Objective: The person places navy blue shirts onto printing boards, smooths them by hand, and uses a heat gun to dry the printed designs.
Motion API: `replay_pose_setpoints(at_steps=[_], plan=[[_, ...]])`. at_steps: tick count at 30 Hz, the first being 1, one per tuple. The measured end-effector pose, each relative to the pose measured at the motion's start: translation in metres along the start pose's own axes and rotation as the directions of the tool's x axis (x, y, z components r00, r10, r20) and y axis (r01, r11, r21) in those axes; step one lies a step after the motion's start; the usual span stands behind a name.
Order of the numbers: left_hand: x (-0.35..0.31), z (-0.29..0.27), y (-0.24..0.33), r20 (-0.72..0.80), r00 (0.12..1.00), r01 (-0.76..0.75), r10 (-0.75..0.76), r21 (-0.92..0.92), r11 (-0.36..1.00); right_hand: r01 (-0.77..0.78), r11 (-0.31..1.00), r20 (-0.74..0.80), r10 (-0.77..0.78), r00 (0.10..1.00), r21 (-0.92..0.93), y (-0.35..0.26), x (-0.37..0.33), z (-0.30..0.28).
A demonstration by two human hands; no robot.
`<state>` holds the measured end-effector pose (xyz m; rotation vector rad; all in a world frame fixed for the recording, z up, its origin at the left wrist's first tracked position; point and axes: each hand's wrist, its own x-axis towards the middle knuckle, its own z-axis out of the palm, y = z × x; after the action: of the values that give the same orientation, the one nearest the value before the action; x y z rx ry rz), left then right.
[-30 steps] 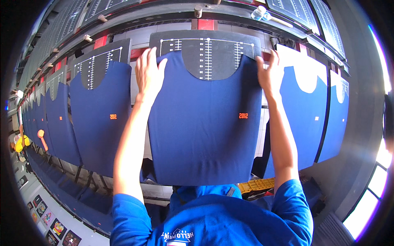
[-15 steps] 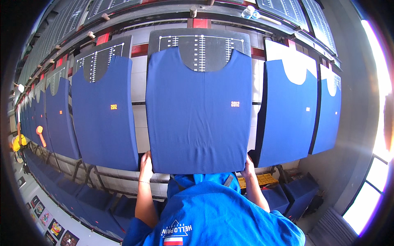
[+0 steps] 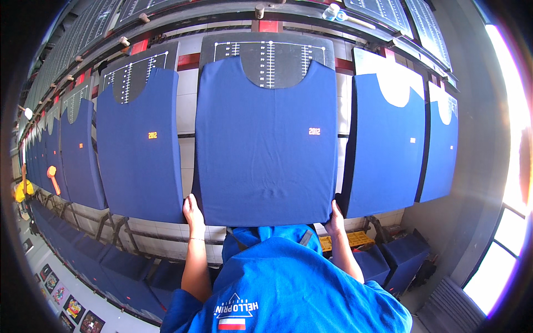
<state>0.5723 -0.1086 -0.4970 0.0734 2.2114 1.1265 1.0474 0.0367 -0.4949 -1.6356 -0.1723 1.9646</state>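
A navy garment panel with a scooped neckline and a small orange print lies stretched over a dark pallet board marked with white scales. Low on its left edge, my left hand is closed on the fabric at the board's side. My right hand holds the opposite lower edge, its fingers partly hidden behind the cloth. Faint creases show in the lower middle of the panel.
Similar navy panels lie on boards to the left and right. An orange handheld tool is far left. A bottle-like object lies on the upper rail. Yellow crates stand low at right.
The creases across the panel's lower part have become fewer and smoother. My left hand has shifted slightly outward from the board. The whole view has moved a little.
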Motion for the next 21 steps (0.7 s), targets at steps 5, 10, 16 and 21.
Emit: replay_pose_setpoints(at_steps=[5,10,16,21], plan=[[0.009,-0.003,0.013,0.266,0.96,0.082,-0.086,0.027,0.996,0.058,0.968,-0.002,-0.061,0.998,-0.242,-0.009,0.017,-0.005],[0.073,0.058,0.113,0.22,0.939,-0.293,0.263,0.118,0.949,0.548,0.269,0.193,-0.741,0.643,-0.792,-0.095,0.015,0.132],[0.164,0.165,0.287,0.159,0.476,-0.845,0.865,0.356,0.4,0.803,-0.344,0.742,-0.648,0.172,-0.487,-0.163,0.082,0.39],[0.202,0.177,0.327,0.424,0.461,-0.876,0.78,0.357,0.324,0.696,-0.521,0.808,-0.571,0.146,-0.494,-0.175,0.156,0.499]])
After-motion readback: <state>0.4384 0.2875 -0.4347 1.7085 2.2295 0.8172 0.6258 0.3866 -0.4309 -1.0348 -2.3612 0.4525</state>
